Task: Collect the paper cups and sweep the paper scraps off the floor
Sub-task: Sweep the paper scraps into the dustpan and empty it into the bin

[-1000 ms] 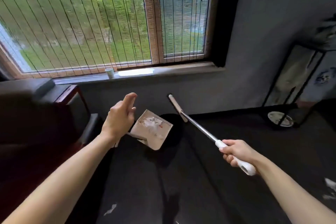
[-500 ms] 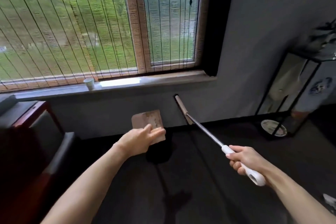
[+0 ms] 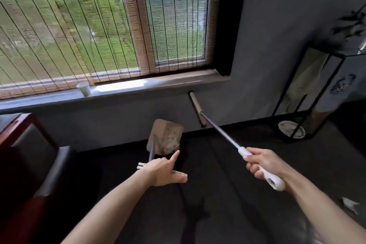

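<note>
- The right hand is clenching the white grip of the broom. The shaft is slanting up and away, and the brush head is hanging off the floor, against the wall just under the windowsill.
- The left hand is sitting over the end of the dustpan handle, with its index finger and thumb stretched straight out. The other fingers are hiding beneath the hand. Since the pan is hanging clear of the floor, they are most likely wrapping the handle.
- The dustpan is tilting toward the wall and is carrying a pale heap of paper scraps, so part of the sweeping is looking done.
- One white scrap is lying on the dark floor at the lower right, well apart from both tools, so the sweeping is not finishing yet. Whether more scraps are lying outside the view cannot be told.
- One paper cup is standing upright on the windowsill, to the left and well apart from both hands, and is waiting to be collected. No other cups are showing.
- By this reckoning the task is sitting somewhere in the middle: the remaining scrap needs sweeping into the pan, the cup needs picking up, and the pan is waiting to be emptied.
</note>
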